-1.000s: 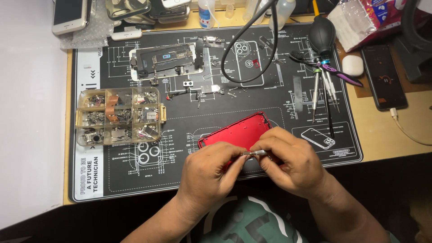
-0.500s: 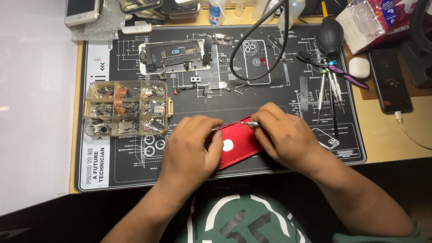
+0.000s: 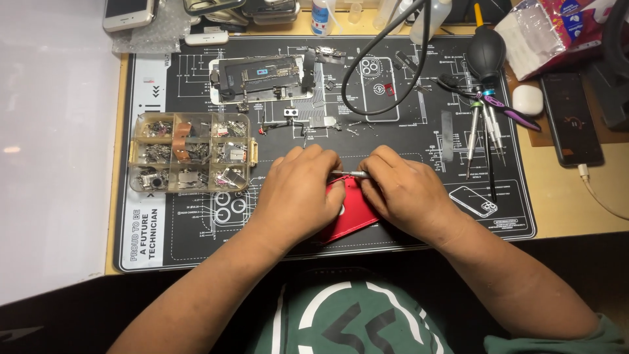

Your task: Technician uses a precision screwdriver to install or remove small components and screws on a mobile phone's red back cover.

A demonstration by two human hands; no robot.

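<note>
A red phone housing [image 3: 352, 219] lies on the black repair mat [image 3: 419, 216], mostly covered by both hands. My left hand [image 3: 298, 190] rests on its left side and pins it down, fingertips touching a thin metal tool. My right hand [image 3: 403, 190] grips that slim metal screwdriver [image 3: 349, 174], which lies nearly level between the two hands above the housing. An opened phone body [image 3: 262, 77] with its insides exposed sits at the mat's far left.
A clear compartment box of small parts [image 3: 190, 154] stands left of my hands. Several screwdrivers [image 3: 483, 131], a black air blower [image 3: 486, 56], a white earbud case [image 3: 527, 99] and a dark phone [image 3: 571, 118] lie to the right. A black cable [image 3: 380, 59] loops above.
The view has shifted, so the mat sits lower in the frame. Both hands stayed together on the red housing, with the thin tool still between them.
</note>
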